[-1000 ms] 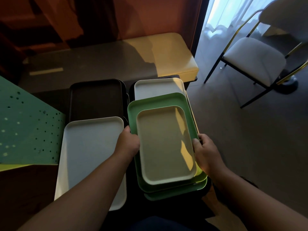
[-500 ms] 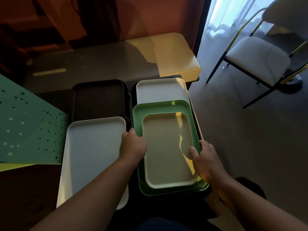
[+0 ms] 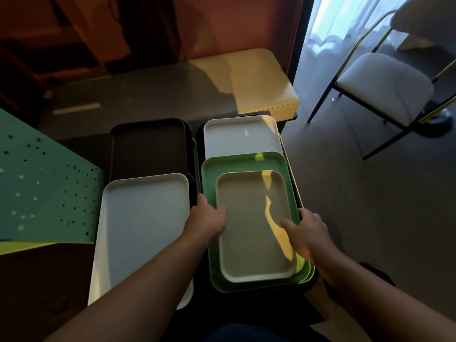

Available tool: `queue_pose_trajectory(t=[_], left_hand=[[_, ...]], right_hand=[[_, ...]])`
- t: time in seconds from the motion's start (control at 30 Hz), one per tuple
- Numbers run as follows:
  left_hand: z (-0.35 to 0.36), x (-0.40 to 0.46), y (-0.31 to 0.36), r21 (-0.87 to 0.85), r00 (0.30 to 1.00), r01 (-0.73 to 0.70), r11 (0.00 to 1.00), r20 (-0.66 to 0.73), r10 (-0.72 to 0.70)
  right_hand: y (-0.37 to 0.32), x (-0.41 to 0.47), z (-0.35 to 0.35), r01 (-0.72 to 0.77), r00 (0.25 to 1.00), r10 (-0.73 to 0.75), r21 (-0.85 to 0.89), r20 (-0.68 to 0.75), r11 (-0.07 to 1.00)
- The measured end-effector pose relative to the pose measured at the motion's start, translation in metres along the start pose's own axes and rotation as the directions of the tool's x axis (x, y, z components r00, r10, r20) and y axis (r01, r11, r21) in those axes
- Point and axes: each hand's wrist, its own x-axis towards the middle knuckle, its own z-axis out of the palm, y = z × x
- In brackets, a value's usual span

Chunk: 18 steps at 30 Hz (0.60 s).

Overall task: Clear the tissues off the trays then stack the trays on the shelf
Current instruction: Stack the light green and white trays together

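Observation:
A small beige tray [image 3: 249,228] lies inside a green tray [image 3: 209,169], on a stack at the right of a dark shelf top. A white tray [image 3: 241,137] shows behind them, under the green one. My left hand [image 3: 206,222] grips the beige tray's left rim. My right hand [image 3: 304,233] holds its right rim, thumb inside. At the left lie a long white tray [image 3: 140,225] and, behind it, a black tray [image 3: 148,146]. No tissues are visible.
A green perforated panel [image 3: 42,191] stands at the left. Behind the trays is a grey tabletop with a yellow padded end [image 3: 261,80]. A white-seated chair [image 3: 382,87] stands on the grey floor at the right.
The green and beige trays have moved down and forward onto the stack, squaring up with the green tray beneath. Both hands shifted inward onto the beige tray's rims.

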Motion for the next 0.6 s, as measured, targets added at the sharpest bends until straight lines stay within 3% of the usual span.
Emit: queue_pose_trajectory(t=[0.2,0.37,0.6], left_hand=[[0.008,-0.007,0.003,-0.084,1.0,0.031,0.996,0.0,-0.031],[0.002,-0.005,0.002,-0.122,0.997,-0.045,0.991,-0.073,0.036],[-0.03,0.055,0.036,-0.327,0.982,-0.169,0.93,-0.131,0.133]], right_hand=[[0.003,0.007,-0.006,-0.045,0.998,0.038,0.177,0.044,0.983],[0.001,0.003,-0.01,-0.002,1.0,0.001,0.374,0.002,0.927],[-0.056,0.044,-0.034,0.068,0.996,-0.038,0.413,-0.079,0.908]])
